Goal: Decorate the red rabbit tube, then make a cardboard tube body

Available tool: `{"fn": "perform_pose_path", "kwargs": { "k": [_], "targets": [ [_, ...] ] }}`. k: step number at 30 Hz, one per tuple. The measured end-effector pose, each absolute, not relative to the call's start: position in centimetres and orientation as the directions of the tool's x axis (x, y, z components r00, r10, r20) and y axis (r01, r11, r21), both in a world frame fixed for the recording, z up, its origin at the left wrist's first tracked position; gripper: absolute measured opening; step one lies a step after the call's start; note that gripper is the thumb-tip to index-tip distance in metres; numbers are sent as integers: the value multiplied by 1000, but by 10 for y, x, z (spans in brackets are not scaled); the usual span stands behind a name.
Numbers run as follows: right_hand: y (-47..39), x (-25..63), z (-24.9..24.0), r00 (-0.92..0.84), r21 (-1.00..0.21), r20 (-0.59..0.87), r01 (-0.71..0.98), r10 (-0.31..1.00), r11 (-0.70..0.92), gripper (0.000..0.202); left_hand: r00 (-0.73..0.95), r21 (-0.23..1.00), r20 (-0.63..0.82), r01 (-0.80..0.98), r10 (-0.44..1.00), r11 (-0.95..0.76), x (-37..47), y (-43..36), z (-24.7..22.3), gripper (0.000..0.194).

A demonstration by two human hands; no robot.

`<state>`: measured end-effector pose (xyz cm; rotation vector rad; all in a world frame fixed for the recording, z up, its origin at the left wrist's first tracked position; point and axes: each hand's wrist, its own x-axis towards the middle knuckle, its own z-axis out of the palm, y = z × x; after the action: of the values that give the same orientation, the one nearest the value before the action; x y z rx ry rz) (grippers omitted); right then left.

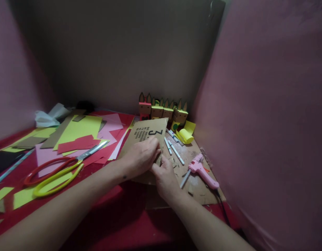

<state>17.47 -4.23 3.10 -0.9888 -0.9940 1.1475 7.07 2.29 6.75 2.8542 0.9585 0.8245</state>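
A brown cardboard piece with black print and a large "3" is held up over the middle of the table. My left hand is closed on its right part, knuckles up. Just below and to the right, my right hand pinches the cardboard's lower right edge, with the two hands nearly touching. The fingertips and the gripped edge are partly hidden. Right of the hands, white markers lie on a cardboard sheet, beside a pink glue gun.
Scissors with red and yellow handles lie at the left among coloured paper and cardboard strips. Small cardboard figures with pointed ears stand at the back. A yellow paper roll lies before them. Walls rise behind and at the right.
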Motion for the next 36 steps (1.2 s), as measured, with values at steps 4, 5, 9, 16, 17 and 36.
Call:
{"fn": "perform_pose_path", "kwargs": {
  "k": [4, 5, 9, 16, 17, 36],
  "targets": [
    [-41, 174, 34, 102, -939, 60, -332, 993, 91, 27, 696, 137, 437, 574, 570, -807, 72, 21, 69, 12],
    [-40, 174, 34, 87, -928, 63, -361, 994, 90, 28, 698, 131, 433, 578, 571, -805, 73, 21, 69, 12],
    [-40, 171, 35, 47, -889, 69, -450, 997, 83, 35, 670, 102, 435, 627, 601, -773, 75, 21, 66, 11],
    [-39, 173, 39, 23, -867, 49, -495, 999, 54, 25, 584, 56, 460, 733, 669, -678, 80, 23, 60, 12],
    [-38, 174, 39, 10, -861, 29, -509, 1000, 30, 23, 579, 47, 461, 741, 673, -670, 81, 23, 60, 12],
    [-31, 174, 40, -49, -820, -83, -564, 995, -96, 30, 491, -94, 478, 853, 728, -513, 71, 36, 52, 25]
  ]
}}
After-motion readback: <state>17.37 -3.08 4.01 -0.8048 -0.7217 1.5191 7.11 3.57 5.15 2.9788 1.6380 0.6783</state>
